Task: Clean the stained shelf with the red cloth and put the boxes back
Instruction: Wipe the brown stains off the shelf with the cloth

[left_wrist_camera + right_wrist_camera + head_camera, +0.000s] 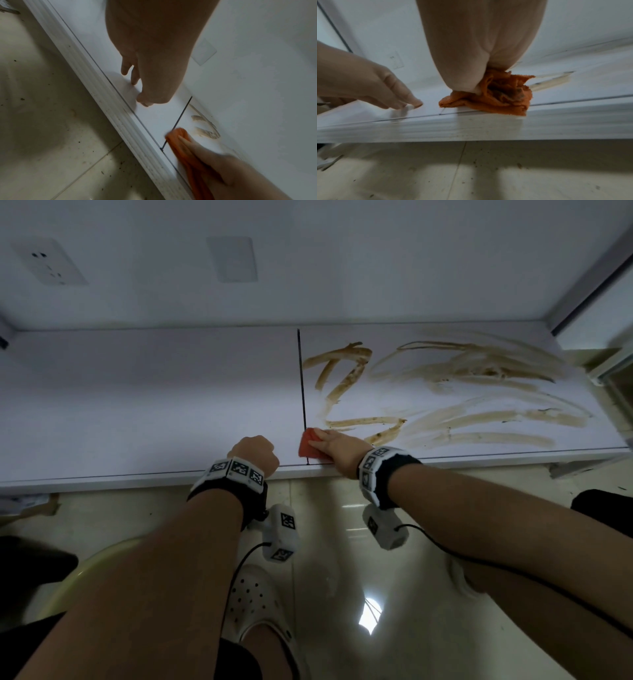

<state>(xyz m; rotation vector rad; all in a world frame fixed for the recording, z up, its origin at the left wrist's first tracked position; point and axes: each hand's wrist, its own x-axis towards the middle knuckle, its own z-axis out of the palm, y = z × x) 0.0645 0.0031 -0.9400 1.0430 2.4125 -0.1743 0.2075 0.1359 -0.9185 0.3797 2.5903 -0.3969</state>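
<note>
The white shelf (137, 405) runs across the head view, split by a thin black seam (302, 392). Brown smeared stains (462, 392) cover its right half. My right hand (337, 446) presses the crumpled red cloth (306, 448) flat on the shelf, at the front edge beside the seam. From the left wrist, its fingers (190, 146) lie straight over the cloth (178, 135). From the right wrist, the cloth (496, 100) is bunched under the palm (479, 47). My left hand (255, 451) holds nothing. Its fingertips (412, 102) rest on the clean left half. No box is plainly in view.
A wall socket (51, 261) and a blank cover plate (236, 260) sit on the white back wall. Below the shelf lies glossy tiled floor (342, 542) with my white clog (253, 601) and a pale curved rim (85, 570). Brown cardboard (34, 505) shows under the shelf's left end.
</note>
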